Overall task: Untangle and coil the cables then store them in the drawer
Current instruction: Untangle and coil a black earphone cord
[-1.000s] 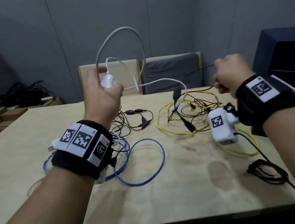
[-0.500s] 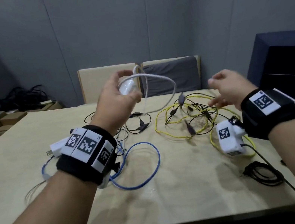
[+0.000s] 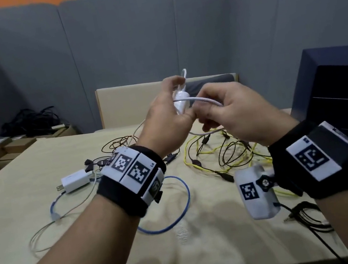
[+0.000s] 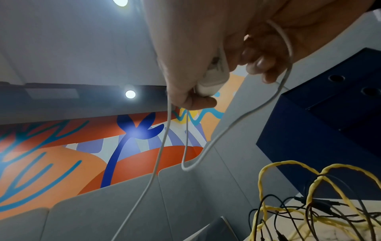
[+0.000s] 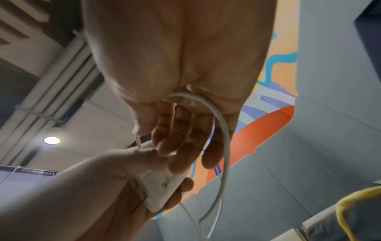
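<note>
Both hands are raised above the table and meet over its far middle. My left hand point(image 3: 170, 114) grips a white charger block point(image 3: 180, 101), also visible as the charger block point(image 4: 212, 78) and the charger block point(image 5: 163, 190). Its white cable point(image 3: 202, 101) runs into my right hand point(image 3: 222, 109), whose curled fingers hold the white cable point(image 5: 222, 130). Loops of the white cable point(image 4: 195, 146) hang below the hands. On the table lie a yellow cable point(image 3: 199, 162) tangled with thin black cables point(image 3: 230, 152), and a blue cable point(image 3: 181, 207).
A second white plug adapter point(image 3: 74, 180) lies left on the wooden table point(image 3: 213, 253). A coiled black cable point(image 3: 309, 217) sits at the front right. A dark blue cabinet point(image 3: 341, 83) stands right. Boxes and dark cables point(image 3: 27, 125) lie far left; grey partitions and chairs behind.
My right hand moved left from over the yellow tangle and took hold of the white cable beside my left hand. The left hand rose slightly with the charger block.
</note>
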### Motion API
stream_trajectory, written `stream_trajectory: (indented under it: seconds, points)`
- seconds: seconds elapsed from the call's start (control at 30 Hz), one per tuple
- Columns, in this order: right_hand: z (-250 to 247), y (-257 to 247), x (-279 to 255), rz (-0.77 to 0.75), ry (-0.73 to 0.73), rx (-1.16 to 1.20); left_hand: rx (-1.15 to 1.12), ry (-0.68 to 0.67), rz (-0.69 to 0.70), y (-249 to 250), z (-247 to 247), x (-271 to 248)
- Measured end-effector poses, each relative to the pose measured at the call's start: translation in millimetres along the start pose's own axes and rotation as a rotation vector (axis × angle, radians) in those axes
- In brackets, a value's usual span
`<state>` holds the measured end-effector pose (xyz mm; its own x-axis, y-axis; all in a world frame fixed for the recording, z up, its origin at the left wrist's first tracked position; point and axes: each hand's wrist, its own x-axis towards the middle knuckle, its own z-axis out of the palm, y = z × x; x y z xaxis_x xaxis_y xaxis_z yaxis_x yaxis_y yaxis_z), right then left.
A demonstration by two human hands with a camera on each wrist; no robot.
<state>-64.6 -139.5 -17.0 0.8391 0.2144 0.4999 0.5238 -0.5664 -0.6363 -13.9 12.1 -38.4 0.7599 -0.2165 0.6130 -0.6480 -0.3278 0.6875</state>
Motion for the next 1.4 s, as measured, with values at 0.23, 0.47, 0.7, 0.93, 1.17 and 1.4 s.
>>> stream_trajectory:
  seconds: [0.23,0.47,0.7,0.93,1.17,1.4]
  points:
    - [-9.8,24.2,4.7,0.125,0.116,0.582,-0.13,-0.218,-0.067,-23.3,5.2,-7.0]
    - [-14.8,43.5,26.2,0.134,0.221,0.78,-0.278,-0.264,-0.208,-56.8,20.6,-10.8]
    - [-7.6,61.5,46.4,0.105,0.24,0.678,-0.242,-0.264,-0.255,-76.9,33.6,-3.2]
    - [-2.4,74.2,64.7,0.049,0.255,0.712,-0.28,-0.145,-0.298,-72.5,26.1,19.8]
    - [-11.1,94.0,85.6,0.107,0.337,0.34,-0.346,-0.024,-0.105,-57.3,6.2,49.9]
    - [-9.6,77.0,88.5,0.056,0.283,-0.341,-0.286,0.005,0.051,-46.1,11.2,69.3]
